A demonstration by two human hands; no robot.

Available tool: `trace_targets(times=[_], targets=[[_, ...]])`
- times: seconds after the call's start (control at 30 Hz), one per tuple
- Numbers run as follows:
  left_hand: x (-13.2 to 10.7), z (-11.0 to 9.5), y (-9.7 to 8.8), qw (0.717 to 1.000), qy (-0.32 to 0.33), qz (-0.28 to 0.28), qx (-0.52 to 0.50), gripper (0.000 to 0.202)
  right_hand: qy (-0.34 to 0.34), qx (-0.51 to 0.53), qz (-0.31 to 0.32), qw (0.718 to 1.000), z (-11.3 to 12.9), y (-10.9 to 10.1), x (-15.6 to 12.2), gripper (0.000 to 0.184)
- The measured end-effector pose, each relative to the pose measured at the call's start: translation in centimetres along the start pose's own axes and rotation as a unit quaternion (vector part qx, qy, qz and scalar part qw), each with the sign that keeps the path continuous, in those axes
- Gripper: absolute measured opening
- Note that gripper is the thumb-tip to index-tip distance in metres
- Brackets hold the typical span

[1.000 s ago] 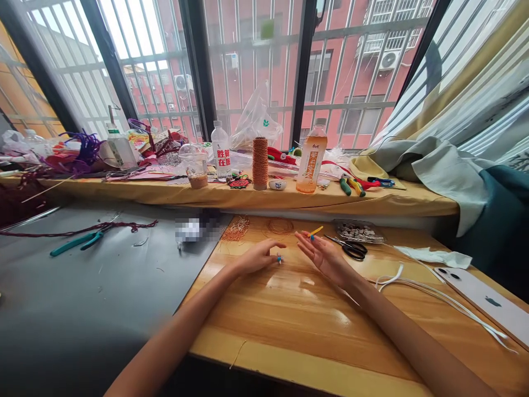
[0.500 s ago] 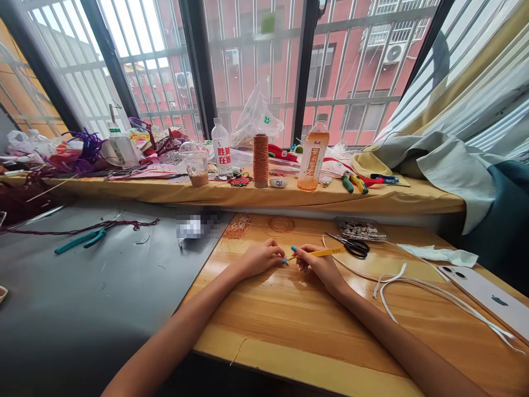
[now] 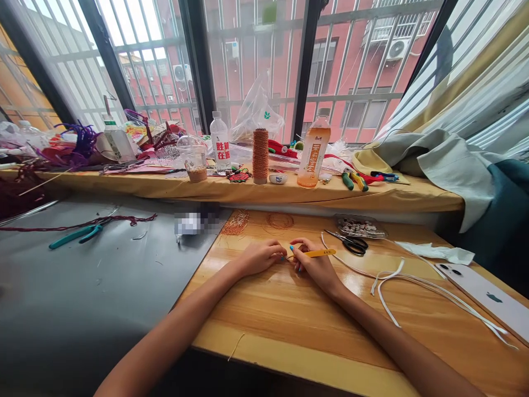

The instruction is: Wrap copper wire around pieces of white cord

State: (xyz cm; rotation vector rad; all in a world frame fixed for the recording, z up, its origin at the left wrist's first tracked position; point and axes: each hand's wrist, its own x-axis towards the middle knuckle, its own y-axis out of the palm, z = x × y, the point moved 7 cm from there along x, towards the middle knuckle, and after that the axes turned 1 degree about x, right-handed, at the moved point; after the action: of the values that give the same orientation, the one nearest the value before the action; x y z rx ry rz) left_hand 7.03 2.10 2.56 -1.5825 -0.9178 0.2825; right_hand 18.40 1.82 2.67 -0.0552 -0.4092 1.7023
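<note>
My left hand (image 3: 261, 257) rests on the wooden table (image 3: 289, 320), its fingers pinched together on something too small to make out. My right hand (image 3: 314, 264) lies just to its right, fingertips nearly touching the left hand's, and grips a thin yellow-handled tool (image 3: 318, 253) whose handle points right. Both hands have blue-painted nails. Coils of thin copper wire (image 3: 279, 221) lie just beyond the hands.
Black scissors (image 3: 351, 243) and a clear tray of small pieces (image 3: 359, 226) lie to the right, with white cord (image 3: 413, 284) and a phone (image 3: 483, 300). A copper thread spool (image 3: 260, 156), bottles (image 3: 313, 157) and pliers (image 3: 351, 182) stand on the sill. Teal pliers (image 3: 74, 235) lie on the grey table.
A second ago both hands lay open and apart, the yellow tool loose at the right fingertips. They have come together; the right hand now grips the tool and the left pinches.
</note>
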Motion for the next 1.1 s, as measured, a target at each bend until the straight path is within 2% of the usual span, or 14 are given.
trace_targets(times=[0.17,0.4,0.63,0.83,0.9,0.97,1.03,1.1], targets=[[0.0,-0.3,-0.1,1.0,-0.002,0.009,-0.001,0.024,-0.019,-0.027,0.017,0.999,0.4,0.2,0.0,0.019],[0.1,-0.2,0.0,1.0,-0.009,0.0,-0.016,0.023,-0.004,-0.024,0.023,0.999,-0.1,0.3,0.1,0.022],[0.6,0.0,0.4,0.997,-0.066,-0.008,-0.03,0.023,-0.081,-0.115,0.015,0.99,0.6,0.6,0.0,0.021],[0.6,-0.2,0.5,0.996,-0.069,-0.006,-0.062,0.022,-0.096,-0.113,0.01,0.989,1.0,0.8,-0.1,0.02],[0.6,-0.1,0.3,0.994,-0.065,-0.007,-0.084,0.022,-0.077,-0.09,0.016,0.993,0.7,0.6,0.0,0.019],[0.5,0.2,-0.1,0.991,-0.07,-0.021,-0.112,0.023,-0.037,-0.05,-0.012,0.998,0.0,-0.1,0.3,0.019],[0.4,0.7,-0.7,0.987,-0.096,-0.048,-0.121,0.026,-0.007,-0.022,-0.073,0.997,-0.6,-1.4,0.5,0.019],[0.2,1.3,-1.1,0.984,-0.137,-0.061,-0.098,0.029,-0.009,-0.022,-0.119,0.993,-0.6,-2.3,0.5,0.022]])
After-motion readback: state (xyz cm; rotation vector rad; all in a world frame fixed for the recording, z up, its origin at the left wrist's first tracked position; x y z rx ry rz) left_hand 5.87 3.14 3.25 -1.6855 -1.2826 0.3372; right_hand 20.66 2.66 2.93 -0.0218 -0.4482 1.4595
